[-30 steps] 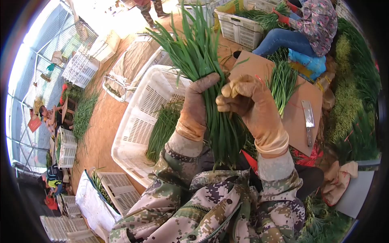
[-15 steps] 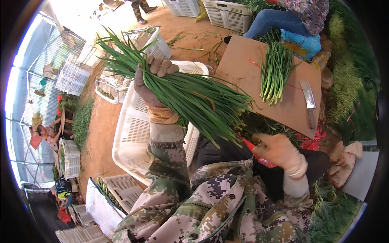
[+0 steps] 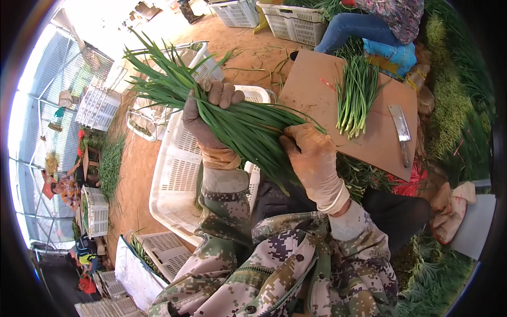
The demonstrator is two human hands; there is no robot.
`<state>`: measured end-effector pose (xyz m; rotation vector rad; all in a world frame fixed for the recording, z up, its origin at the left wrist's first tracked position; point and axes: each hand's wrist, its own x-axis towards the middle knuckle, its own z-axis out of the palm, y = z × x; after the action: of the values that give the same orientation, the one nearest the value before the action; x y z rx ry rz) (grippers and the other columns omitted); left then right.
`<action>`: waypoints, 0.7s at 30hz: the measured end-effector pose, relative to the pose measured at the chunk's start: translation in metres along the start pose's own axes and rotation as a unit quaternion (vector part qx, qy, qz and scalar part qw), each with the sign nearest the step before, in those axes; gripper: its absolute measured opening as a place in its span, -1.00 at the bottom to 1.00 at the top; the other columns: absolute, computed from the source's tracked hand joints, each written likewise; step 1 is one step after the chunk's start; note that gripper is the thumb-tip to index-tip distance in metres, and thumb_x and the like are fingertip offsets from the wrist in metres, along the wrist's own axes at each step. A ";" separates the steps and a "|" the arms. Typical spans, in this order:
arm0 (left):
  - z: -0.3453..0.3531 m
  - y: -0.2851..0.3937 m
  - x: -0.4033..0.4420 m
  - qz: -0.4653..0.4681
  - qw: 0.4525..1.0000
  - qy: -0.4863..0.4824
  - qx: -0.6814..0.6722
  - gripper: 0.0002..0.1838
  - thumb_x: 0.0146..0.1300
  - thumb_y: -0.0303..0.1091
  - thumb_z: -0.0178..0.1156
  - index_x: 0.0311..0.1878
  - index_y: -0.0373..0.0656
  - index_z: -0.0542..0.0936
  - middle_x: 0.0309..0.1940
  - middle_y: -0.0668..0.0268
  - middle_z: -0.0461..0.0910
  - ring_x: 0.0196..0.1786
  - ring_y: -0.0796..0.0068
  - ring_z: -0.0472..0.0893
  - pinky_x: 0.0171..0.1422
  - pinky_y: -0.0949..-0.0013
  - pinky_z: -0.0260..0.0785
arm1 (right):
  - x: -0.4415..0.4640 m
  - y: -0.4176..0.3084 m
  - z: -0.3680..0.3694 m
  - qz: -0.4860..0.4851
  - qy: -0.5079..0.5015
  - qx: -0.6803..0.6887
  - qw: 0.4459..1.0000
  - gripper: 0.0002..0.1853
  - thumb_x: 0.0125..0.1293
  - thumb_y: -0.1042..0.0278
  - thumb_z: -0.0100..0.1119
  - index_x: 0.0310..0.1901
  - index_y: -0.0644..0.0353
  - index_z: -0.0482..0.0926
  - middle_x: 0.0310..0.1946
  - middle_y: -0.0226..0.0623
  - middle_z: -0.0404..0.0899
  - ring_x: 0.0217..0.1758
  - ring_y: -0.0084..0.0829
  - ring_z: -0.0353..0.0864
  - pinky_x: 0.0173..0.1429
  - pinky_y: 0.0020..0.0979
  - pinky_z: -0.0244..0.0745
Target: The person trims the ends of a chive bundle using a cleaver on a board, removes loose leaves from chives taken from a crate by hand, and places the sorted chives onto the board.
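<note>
My left hand (image 3: 211, 108), in a dirty glove, is closed round the middle of a bunch of green garlic chives (image 3: 248, 124). The leaf tips spread to the upper left. Over the bunch's lower right end lies my right hand (image 3: 312, 158), in a stained pale glove. Its fingers are curled and pinch at the chives, hiding the stem ends. On the brown board (image 3: 306, 79) rests a second bunch of chives (image 3: 356, 100), stems towards me. A cleaver (image 3: 401, 129) with a dark handle lies to its right.
A white plastic crate (image 3: 169, 185) stands below my left forearm. More crates (image 3: 293, 24) are at the back and left. A person in jeans (image 3: 351, 31) sits beyond the board. Red ties (image 3: 409, 177) lie by its near edge; piled greens (image 3: 449, 105) line the right.
My right hand has moved up and left from near my lap and the red strip onto the chives' lower end. My left hand keeps its hold, shifted slightly right.
</note>
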<state>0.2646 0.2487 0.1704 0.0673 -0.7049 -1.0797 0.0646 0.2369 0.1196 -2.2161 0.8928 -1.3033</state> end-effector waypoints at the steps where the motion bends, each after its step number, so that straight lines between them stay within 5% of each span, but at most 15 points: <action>1: 0.000 0.001 0.000 0.005 1.000 0.003 0.022 -0.71 0.44 -0.17 0.04 -0.17 -0.21 0.57 -0.45 0.43 0.34 -0.33 0.48 0.33 -0.07 0.33 0.25 | 0.000 0.002 -0.002 -0.002 0.000 0.001 1.000 -0.80 0.18 0.31 0.39 -0.21 0.20 0.65 -0.37 -0.21 0.65 -0.31 -0.21 0.65 -0.20 -0.26 0.51; 3: -0.001 0.002 -0.002 0.007 1.000 0.006 0.017 -0.72 0.44 -0.18 0.04 -0.17 -0.21 0.57 -0.45 0.43 0.34 -0.33 0.49 0.33 -0.08 0.33 0.26 | -0.004 0.004 -0.010 0.105 -0.034 0.254 0.961 -0.83 0.25 0.39 0.33 -0.16 0.25 0.68 -0.32 -0.17 0.70 -0.38 -0.34 0.65 -0.27 -0.35 0.50; 5: -0.001 0.000 -0.004 0.002 1.000 0.010 0.008 -0.73 0.44 -0.18 0.04 -0.16 -0.21 0.57 -0.45 0.44 0.34 -0.33 0.50 0.33 -0.08 0.33 0.26 | -0.001 0.003 -0.026 0.138 -0.051 0.282 0.948 -0.86 0.32 0.43 0.28 -0.15 0.27 0.70 -0.32 -0.20 0.72 -0.44 -0.48 0.59 -0.33 -0.48 0.46; 7: -0.001 -0.003 -0.005 -0.004 0.999 -0.012 -0.039 -0.73 0.43 -0.19 0.04 -0.15 -0.21 0.56 -0.46 0.45 0.33 -0.34 0.52 0.34 -0.10 0.34 0.27 | 0.009 0.002 -0.048 0.332 -0.182 0.527 0.761 -0.86 0.33 0.41 0.29 -0.14 0.25 0.69 -0.35 -0.26 0.69 -0.45 -0.53 0.56 -0.34 -0.55 0.43; 8: -0.002 -0.002 -0.005 -0.004 0.999 -0.010 -0.038 -0.73 0.43 -0.19 0.04 -0.15 -0.21 0.56 -0.46 0.45 0.33 -0.34 0.52 0.34 -0.10 0.34 0.27 | 0.005 0.006 -0.057 0.328 -0.165 0.628 0.686 -0.82 0.34 0.38 0.30 -0.08 0.25 0.66 -0.37 -0.29 0.64 -0.50 -0.54 0.48 -0.38 -0.58 0.36; 9: -0.005 -0.001 -0.005 0.001 0.999 -0.009 -0.048 -0.74 0.43 -0.18 0.04 -0.14 -0.20 0.55 -0.46 0.45 0.33 -0.33 0.53 0.35 -0.09 0.34 0.27 | -0.001 0.013 -0.063 0.330 -0.164 0.628 0.685 -0.82 0.34 0.38 0.30 -0.08 0.25 0.66 -0.37 -0.29 0.64 -0.50 -0.54 0.48 -0.38 -0.58 0.36; 11: -0.012 0.004 -0.002 0.012 0.997 -0.024 -0.068 -0.76 0.44 -0.18 0.03 -0.16 -0.15 0.52 -0.47 0.45 0.32 -0.33 0.54 0.36 -0.09 0.34 0.29 | -0.017 0.031 -0.076 0.161 -0.145 0.776 0.592 -0.79 0.33 0.35 0.31 -0.07 0.26 0.62 -0.41 -0.34 0.57 -0.55 -0.57 0.40 -0.42 -0.57 0.29; 13: -0.023 0.018 0.001 0.006 0.994 -0.052 -0.095 -0.80 0.44 -0.20 0.01 -0.24 -0.10 0.45 -0.46 0.45 0.32 -0.34 0.55 0.36 -0.06 0.32 0.33 | -0.030 0.049 -0.101 0.094 -0.128 0.800 0.579 -0.78 0.32 0.32 0.32 -0.09 0.22 0.60 -0.46 -0.40 0.49 -0.57 -0.60 0.34 -0.45 -0.53 0.24; 15: -0.017 0.030 0.003 0.032 0.989 0.044 -0.136 -0.88 0.32 -0.32 0.03 -0.19 -0.14 0.44 -0.50 0.46 0.34 -0.40 0.52 0.39 -0.01 0.30 0.38 | -0.050 0.078 -0.127 0.066 -0.138 0.766 0.624 -0.75 0.25 0.24 0.39 -0.16 0.20 0.61 -0.48 -0.34 0.53 -0.57 -0.58 0.38 -0.46 -0.45 0.25; 17: -0.031 0.048 0.009 0.025 0.988 0.044 -0.148 -0.89 0.31 -0.32 0.02 -0.22 -0.14 0.44 -0.49 0.46 0.34 -0.38 0.51 0.39 0.00 0.31 0.38 | -0.074 0.084 -0.143 0.175 -0.068 0.723 0.665 -0.82 0.21 0.32 0.36 -0.24 0.23 0.63 -0.51 -0.32 0.54 -0.56 -0.59 0.40 -0.46 -0.46 0.27; 20: -0.036 0.056 0.017 0.027 0.983 0.036 -0.176 -0.88 0.32 -0.34 -0.03 -0.28 -0.15 0.43 -0.48 0.44 0.36 -0.36 0.50 0.41 -0.04 0.34 0.38 | -0.094 0.094 -0.126 0.438 -0.238 0.400 0.769 -0.86 0.19 0.37 0.25 -0.34 0.26 0.67 -0.53 -0.27 0.57 -0.49 -0.55 0.48 -0.36 -0.46 0.39; 21: -0.031 0.055 0.019 0.032 0.983 0.037 -0.178 -0.89 0.32 -0.35 -0.04 -0.28 -0.15 0.42 -0.48 0.44 0.36 -0.37 0.50 0.41 -0.05 0.33 0.39 | -0.129 0.117 -0.091 0.328 -0.280 0.226 0.873 -0.81 0.20 0.31 0.26 -0.32 0.28 0.66 -0.48 -0.25 0.63 -0.39 -0.43 0.61 -0.26 -0.40 0.47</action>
<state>0.3308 0.2512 0.1767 -0.2193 -0.4365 -1.1216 -0.0981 0.2421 0.0093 -1.5600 0.8723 -0.4400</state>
